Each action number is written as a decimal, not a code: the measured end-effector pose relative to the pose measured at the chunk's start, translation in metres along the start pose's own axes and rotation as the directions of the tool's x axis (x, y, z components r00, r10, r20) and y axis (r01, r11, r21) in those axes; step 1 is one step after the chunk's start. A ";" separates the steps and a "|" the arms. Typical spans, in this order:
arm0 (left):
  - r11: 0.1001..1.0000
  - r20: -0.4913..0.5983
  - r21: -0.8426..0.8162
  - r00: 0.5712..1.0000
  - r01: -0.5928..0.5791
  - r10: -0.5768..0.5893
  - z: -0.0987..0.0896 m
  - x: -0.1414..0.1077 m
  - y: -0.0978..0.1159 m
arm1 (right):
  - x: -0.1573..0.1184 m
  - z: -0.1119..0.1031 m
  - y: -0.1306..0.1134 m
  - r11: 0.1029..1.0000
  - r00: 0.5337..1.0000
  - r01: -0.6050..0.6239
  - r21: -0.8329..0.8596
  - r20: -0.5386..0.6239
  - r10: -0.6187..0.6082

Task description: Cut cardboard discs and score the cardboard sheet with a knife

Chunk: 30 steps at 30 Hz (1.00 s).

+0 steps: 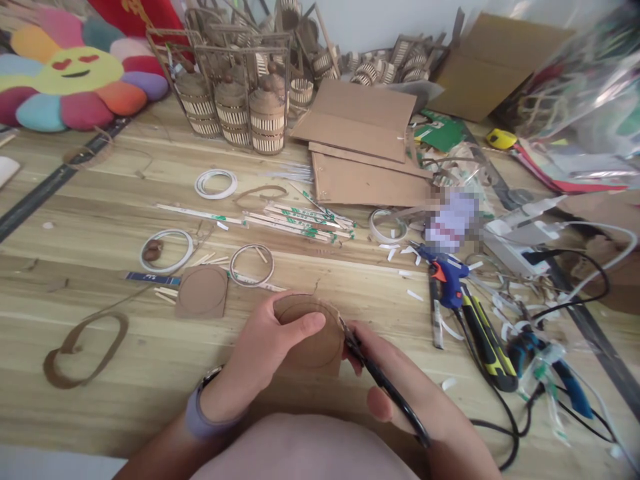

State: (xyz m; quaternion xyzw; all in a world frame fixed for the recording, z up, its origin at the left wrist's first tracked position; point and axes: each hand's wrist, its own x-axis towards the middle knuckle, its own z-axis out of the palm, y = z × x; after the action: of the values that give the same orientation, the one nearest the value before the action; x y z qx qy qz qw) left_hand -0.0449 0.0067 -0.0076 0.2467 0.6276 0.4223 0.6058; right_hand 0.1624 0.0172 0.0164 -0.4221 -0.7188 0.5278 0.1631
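Observation:
My left hand (265, 343) grips a brown cardboard piece (313, 353) that has a circle drawn on it, thumb lying across the top face. In my right hand (383, 367) is a pair of black-handled scissors (375, 373), its blades at the right edge of the cardboard, near the drawn line. Part of the cardboard's upper edge looks trimmed to a curve. Left of my hands lies a square cardboard piece (201, 291), also marked with a circle. Near it are a thin ring (251, 265) and short wooden sticks (166, 294).
Wrapped sticks (295, 222) and cardboard sheets (370, 177) lie ahead. At right are a blue glue gun (450, 280), a yellow-black utility knife (487, 340), pliers (525, 343), cords and a power strip (523, 237). Woven lantern-like pots (267, 120) and a flower cushion (80, 70) stand at the back.

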 end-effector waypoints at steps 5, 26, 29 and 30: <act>1.000 0.002 0.030 1.000 0.005 -0.005 -0.001 -0.001 0.002 | 0.001 0.000 -0.004 0.999 1.000 -0.017 0.044 -0.001 0.017; 0.999 -0.071 0.044 0.997 0.000 0.003 -0.002 -0.004 0.005 | 0.005 0.015 0.021 0.996 0.999 -0.043 0.075 0.019 0.041; 0.999 -0.062 0.047 0.998 0.015 -0.012 -0.001 -0.004 0.005 | 0.005 0.016 0.020 0.997 0.999 -0.047 0.059 0.012 0.047; 0.999 -0.057 0.046 0.998 0.019 -0.017 -0.001 -0.004 0.005 | 0.005 0.016 0.020 0.997 0.999 -0.046 0.058 0.007 0.046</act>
State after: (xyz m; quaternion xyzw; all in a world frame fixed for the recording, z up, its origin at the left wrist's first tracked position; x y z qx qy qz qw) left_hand -0.0466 0.0059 -0.0010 0.2428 0.6563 0.4090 0.5857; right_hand 0.1571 0.0132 -0.0090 -0.4321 -0.6938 0.5532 0.1608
